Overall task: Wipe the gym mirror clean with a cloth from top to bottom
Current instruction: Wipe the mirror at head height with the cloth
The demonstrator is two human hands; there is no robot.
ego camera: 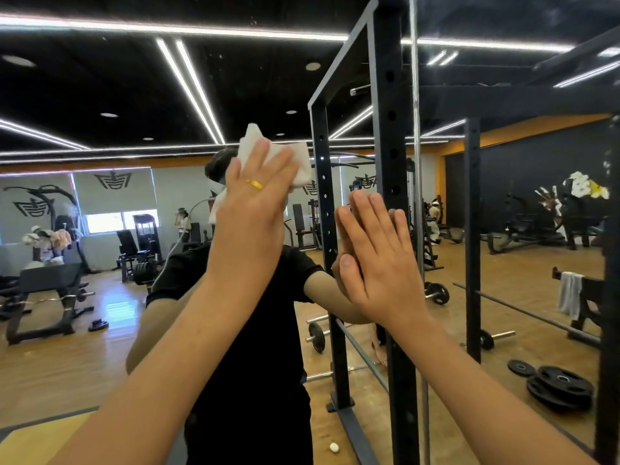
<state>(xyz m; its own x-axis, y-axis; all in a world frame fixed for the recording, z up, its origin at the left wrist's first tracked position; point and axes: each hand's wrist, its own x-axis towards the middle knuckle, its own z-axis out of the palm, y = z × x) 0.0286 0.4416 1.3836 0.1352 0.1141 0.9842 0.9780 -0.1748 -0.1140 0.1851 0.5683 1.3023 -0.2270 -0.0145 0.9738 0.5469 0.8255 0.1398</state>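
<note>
Head view: left hand (255, 203), fingers straight, presses white cloth (298, 162) flat against mirror (110, 95); right hand (379, 260) flat-palmed on glass just beside, holds nothing; much glass lies above cloth; better reach higher first, then even pressure, overlapping downward strokes; right palm likely leaves prints, so wipe there too.

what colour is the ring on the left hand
Gold: a plain metal ring; head view.
</note>
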